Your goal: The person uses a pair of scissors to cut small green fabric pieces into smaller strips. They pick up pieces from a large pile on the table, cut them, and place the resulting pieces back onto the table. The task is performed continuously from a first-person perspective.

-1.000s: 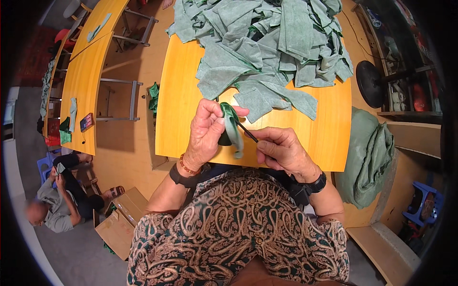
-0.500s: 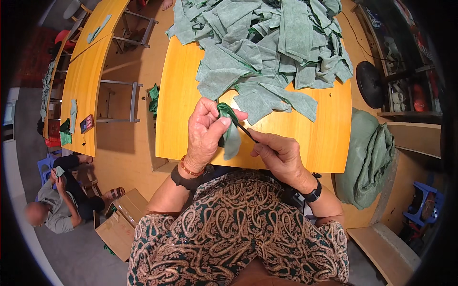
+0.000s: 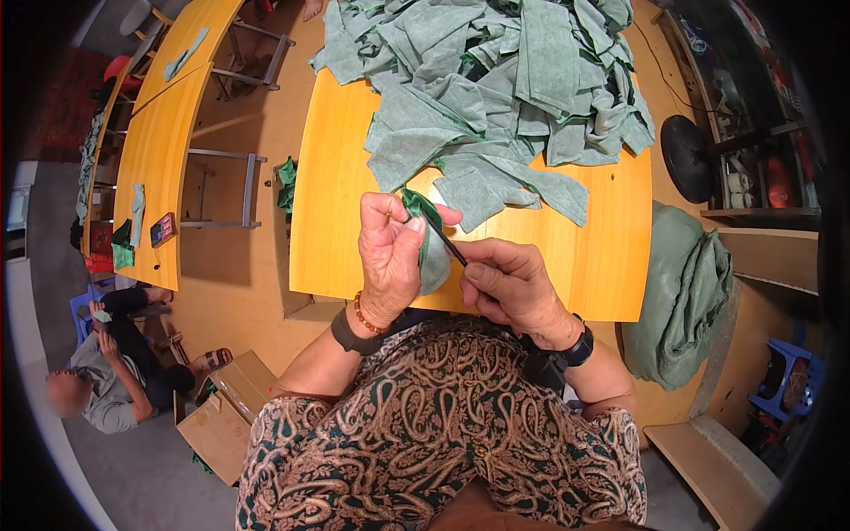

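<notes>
Above the near edge of the wooden table (image 3: 341, 203), my left hand (image 3: 388, 261) pinches a small piece of green fabric (image 3: 434, 265), its pale grey-green side hanging down and a shiny dark green fold at the top. My right hand (image 3: 513, 279) is closed around a thin black stick-like tool (image 3: 454, 251). The tool slants up to the left, and its far end meets the dark green fold by my left fingertips. Whether that tip is inside the fold, I cannot tell. Just beyond my hands lie loose pale green fabric pieces (image 3: 482, 190).
A big heap of pale green fabric pieces (image 3: 549, 71) covers the table's far part. A green fabric bundle (image 3: 677, 301) stands at the right. On the left are another long table (image 3: 164, 115), a cardboard box (image 3: 230, 398) and a seated person (image 3: 111, 372) handling fabric.
My left hand has shifted slightly right and tilted upright with the fabric. My right hand has moved slightly left, and the tool stands steeper against the fold.
</notes>
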